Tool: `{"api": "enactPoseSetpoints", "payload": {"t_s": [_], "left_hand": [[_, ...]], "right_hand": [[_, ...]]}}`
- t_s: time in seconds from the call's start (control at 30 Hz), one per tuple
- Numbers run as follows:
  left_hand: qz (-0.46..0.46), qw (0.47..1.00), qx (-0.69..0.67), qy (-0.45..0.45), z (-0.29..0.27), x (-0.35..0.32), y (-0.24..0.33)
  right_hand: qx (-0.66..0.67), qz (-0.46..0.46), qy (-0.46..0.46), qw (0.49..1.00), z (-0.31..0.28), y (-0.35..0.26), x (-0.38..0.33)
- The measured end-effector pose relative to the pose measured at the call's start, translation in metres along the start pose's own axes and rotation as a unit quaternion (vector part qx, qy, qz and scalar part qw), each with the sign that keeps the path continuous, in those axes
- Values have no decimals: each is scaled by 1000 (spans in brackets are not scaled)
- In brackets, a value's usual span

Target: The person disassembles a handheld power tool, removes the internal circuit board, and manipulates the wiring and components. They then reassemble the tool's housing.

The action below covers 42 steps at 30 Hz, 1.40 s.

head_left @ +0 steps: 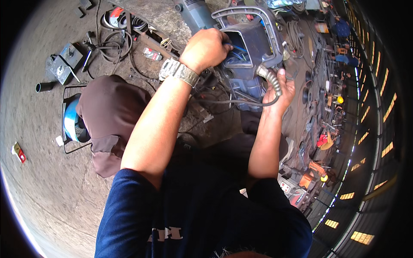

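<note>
In front of me is a dark grey-blue plastic power-tool housing [245, 72] with a loop handle [271, 32]. Its boxy side is uncovered, and blue wires [241, 53] show inside. My left hand [206, 49], with a watch on the wrist, reaches to the opening's left edge; its fingertips pinch at the blue wires, partly hidden. My right hand [282, 92] grips the housing's lower right side, thumb up, beside a ribbed cable sleeve [272, 81]. A black power cord [241, 102] curves left from that sleeve. The grey cylindrical motor body [195, 15] lies beyond my left hand.
Left of my brown-trousered knee [116, 112] stands a blue wire spool [74, 118] in a metal frame. Coiled cables [122, 47], a metal box [69, 60] and a short black pipe [44, 87] lie on the floor. Tools and orange machines [309, 176] clutter the right.
</note>
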<state>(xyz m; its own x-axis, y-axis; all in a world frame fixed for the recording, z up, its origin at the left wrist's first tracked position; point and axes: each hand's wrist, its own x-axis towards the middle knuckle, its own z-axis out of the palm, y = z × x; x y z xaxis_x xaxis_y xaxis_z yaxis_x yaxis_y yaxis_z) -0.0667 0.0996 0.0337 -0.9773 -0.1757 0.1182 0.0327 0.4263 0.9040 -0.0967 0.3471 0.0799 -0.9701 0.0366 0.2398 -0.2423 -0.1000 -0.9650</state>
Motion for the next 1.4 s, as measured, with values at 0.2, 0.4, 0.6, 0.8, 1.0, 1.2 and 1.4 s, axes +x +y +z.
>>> {"api": "enactPoseSetpoints", "payload": {"t_s": [0.2,0.4,0.6,0.8,1.0,1.2,1.4], "left_hand": [[11,989,-132,60,17,-14,9],[41,996,-64,43,27,-13,8],[11,997,-64,51,26,-9,19],[19,980,-196,42,21,-8,15],[-18,976,-194,-93,26,-6,16],[-9,970,-241,-28,32,-4,17],[-33,958,-284,-25,31,0,11]], "right_hand": [[-42,10,51,998,-12,2,10],[-46,53,38,997,-22,0,17],[-59,58,20,996,-35,0,15],[-43,35,16,998,-27,-1,11],[-39,38,22,998,-22,-2,11],[-32,29,10,999,-26,-2,10],[-27,42,-1,999,-14,-7,10]]}}
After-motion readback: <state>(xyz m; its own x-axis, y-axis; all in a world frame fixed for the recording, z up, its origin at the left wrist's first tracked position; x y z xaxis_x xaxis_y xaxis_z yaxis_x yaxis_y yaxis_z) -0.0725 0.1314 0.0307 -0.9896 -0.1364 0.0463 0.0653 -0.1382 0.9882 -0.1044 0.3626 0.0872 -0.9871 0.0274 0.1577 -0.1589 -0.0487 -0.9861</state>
